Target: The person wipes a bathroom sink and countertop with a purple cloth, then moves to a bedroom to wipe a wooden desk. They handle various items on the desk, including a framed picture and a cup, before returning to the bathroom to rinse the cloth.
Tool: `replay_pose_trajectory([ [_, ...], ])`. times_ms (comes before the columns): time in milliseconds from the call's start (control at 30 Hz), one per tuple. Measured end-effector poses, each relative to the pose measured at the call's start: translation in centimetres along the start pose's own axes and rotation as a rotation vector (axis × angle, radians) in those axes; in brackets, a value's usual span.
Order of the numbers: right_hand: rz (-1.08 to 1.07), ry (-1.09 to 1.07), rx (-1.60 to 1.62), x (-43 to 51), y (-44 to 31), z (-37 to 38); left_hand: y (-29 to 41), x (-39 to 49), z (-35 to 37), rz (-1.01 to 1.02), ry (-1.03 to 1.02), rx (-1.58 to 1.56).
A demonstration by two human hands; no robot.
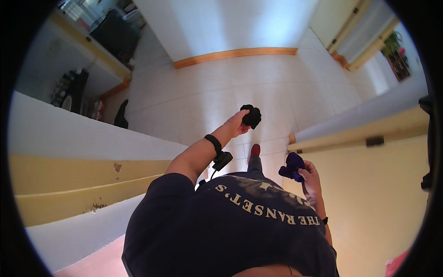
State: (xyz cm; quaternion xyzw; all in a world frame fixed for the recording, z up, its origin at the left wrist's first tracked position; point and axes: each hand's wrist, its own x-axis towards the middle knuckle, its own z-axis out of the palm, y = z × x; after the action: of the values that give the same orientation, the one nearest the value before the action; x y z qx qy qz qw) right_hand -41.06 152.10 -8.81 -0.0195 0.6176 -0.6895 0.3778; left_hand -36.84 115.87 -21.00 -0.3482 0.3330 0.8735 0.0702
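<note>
My left hand [239, 124] reaches out ahead of my body, its fingers closed around a black bunched cloth item [252, 117], perhaps rolled socks. To the right, my right hand [312, 180] pinches a dark purple bunched cloth item [292, 167] by its near side. Both cloth items are held in the air, apart from each other. A black strap [213, 144] circles my left forearm, and a small black device [222, 161] with a cable hangs beside it. The folds hide the exact shape of each item.
Close on the right is a cream door [373, 187] with a dark hinge. A door frame [69, 173] with chipped paint runs along the left. Pale floor tiles [207, 90] lead to a white wall [228, 27]. One red shoe [255, 150] shows below me.
</note>
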Motion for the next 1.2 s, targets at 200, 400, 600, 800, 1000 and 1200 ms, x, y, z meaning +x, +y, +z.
replay_pose_trajectory([
  [200, -0.010, 0.004, -0.148, 9.2, -5.3, -5.8, 0.9, 4.0, 1.6, 0.034, 0.183, -0.112],
  [400, -0.007, -0.254, -0.288, 21.0, -6.8, 2.6, 8.2, 2.0, -8.8, 0.186, 0.432, -0.289],
  [600, 0.100, -0.407, -0.357, 34.8, -9.8, 7.4, 10.7, 8.2, -13.3, 0.205, 0.621, -0.480],
  [800, 0.202, -0.581, -0.536, 41.9, -7.4, 23.1, 15.2, 8.9, -26.0, 0.237, 0.800, -0.561],
  [1000, 0.258, -0.688, -0.569, 48.8, -6.5, 35.4, 22.3, 5.2, -34.7, 0.321, 0.827, -0.644],
  [1200, 0.325, -0.756, -0.705, 56.3, -4.8, 45.6, 26.4, 3.6, -40.5, 0.438, 0.692, -0.842],
])
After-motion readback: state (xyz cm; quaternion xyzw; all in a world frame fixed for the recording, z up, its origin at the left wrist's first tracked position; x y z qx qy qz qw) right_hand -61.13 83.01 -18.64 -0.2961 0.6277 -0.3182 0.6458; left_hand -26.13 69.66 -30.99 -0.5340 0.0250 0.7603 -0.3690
